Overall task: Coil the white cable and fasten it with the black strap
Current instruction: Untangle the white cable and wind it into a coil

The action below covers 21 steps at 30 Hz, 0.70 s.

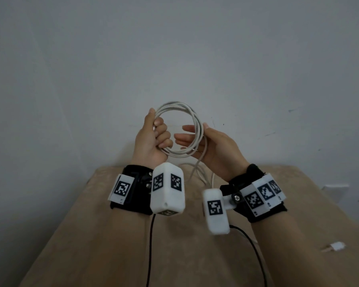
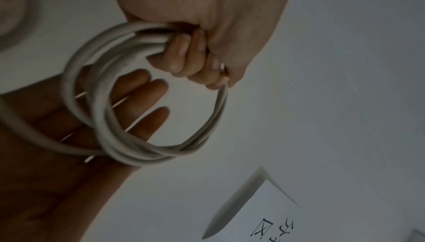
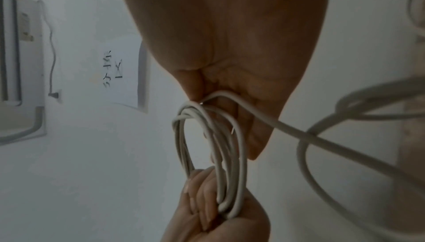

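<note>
The white cable (image 1: 175,104) is wound into a round coil of several loops, held up above the table. My left hand (image 1: 158,129) grips the coil's left side in a fist; the left wrist view shows its fingers (image 2: 190,58) curled round the bundled strands (image 2: 147,152). My right hand (image 1: 190,130) reaches through the ring with straight fingers (image 2: 142,89), and the coil's right side sits in the crook beside the thumb (image 3: 239,155). A loose tail (image 1: 197,172) hangs from there to the table. No black strap is in view.
A tan table (image 1: 112,235) lies below the hands, set against a grey wall. A small white connector (image 1: 338,246) lies on it at the right. Black cords (image 1: 149,245) trail from the wrist cameras. A paper sign (image 2: 264,209) hangs on the wall.
</note>
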Available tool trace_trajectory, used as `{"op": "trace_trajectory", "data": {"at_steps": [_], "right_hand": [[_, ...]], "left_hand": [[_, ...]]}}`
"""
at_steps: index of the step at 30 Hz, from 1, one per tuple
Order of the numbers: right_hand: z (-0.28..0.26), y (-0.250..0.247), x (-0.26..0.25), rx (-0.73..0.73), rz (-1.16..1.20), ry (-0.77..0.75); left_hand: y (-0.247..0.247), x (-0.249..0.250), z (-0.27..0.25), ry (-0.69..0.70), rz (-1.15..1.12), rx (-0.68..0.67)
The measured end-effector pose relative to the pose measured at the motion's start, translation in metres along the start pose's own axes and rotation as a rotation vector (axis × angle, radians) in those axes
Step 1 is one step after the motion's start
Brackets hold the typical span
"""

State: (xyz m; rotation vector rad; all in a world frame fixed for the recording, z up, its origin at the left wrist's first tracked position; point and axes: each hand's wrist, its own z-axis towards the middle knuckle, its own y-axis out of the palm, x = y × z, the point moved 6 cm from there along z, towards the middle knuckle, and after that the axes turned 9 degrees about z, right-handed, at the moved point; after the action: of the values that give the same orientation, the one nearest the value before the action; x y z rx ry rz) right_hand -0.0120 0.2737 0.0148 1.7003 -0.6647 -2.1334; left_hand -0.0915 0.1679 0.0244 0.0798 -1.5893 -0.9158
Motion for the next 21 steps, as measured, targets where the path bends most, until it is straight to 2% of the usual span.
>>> {"op": "trace_trajectory", "data": {"at_steps": [8, 13, 17, 21], "right_hand": [[0.001, 0.005, 0.002, -0.022, 0.191, 0.005], [0.006, 0.003, 0.003, 0.004, 0.411, -0.025], [0.007, -0.008, -0.001, 0.000, 0.469, -0.037], [0.005, -0.017, -0.005, 0.022, 0.423, 0.011]], "left_hand": [[0.000, -0.005, 0.003, -0.008, -0.086, 0.016], [0.011, -0.017, 0.005, -0.094, -0.152, -0.060], [0.014, -0.023, 0.003, -0.151, -0.041, -0.153], [0.001, -0.021, -0.002, -0.195, 0.136, -0.172]]}}
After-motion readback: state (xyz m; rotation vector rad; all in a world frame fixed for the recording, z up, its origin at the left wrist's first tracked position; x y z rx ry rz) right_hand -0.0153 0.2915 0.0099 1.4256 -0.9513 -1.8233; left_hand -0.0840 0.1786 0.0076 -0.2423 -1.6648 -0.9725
